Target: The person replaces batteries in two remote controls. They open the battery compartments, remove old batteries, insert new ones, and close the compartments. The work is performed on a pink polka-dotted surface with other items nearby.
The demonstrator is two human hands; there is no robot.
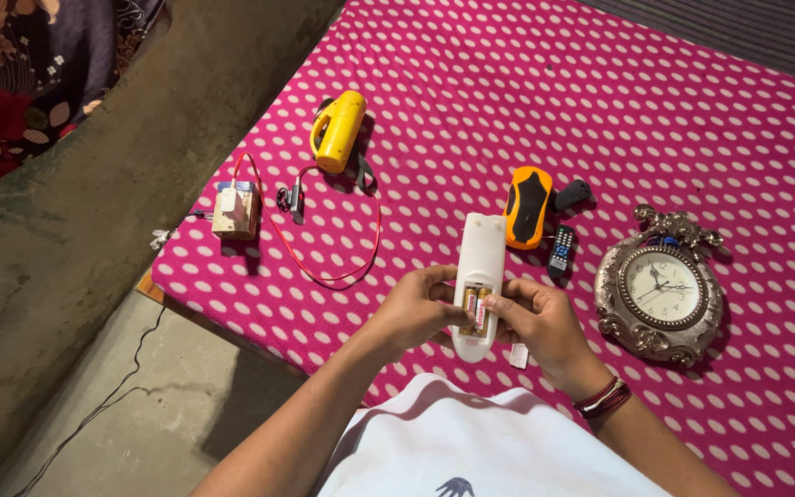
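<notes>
my left hand [413, 311] grips white remote [478, 276] back-up, steadying it; right hand [533, 322] fingertips pinch batteries [476, 310] in open bay; cover [519, 356] lies beside on mat.

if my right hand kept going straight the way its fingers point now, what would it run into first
The right hand points left across the white remote, fingertips already on the two batteries in its open back. Going straight on, it would most likely meet the left hand, which grips the remote's other side, though depth is hard to judge.

You've got a long white remote control [478, 267] face down above the pink dotted cloth — its back compartment open, two batteries [475, 310] lying side by side inside, near its lower end.
</notes>
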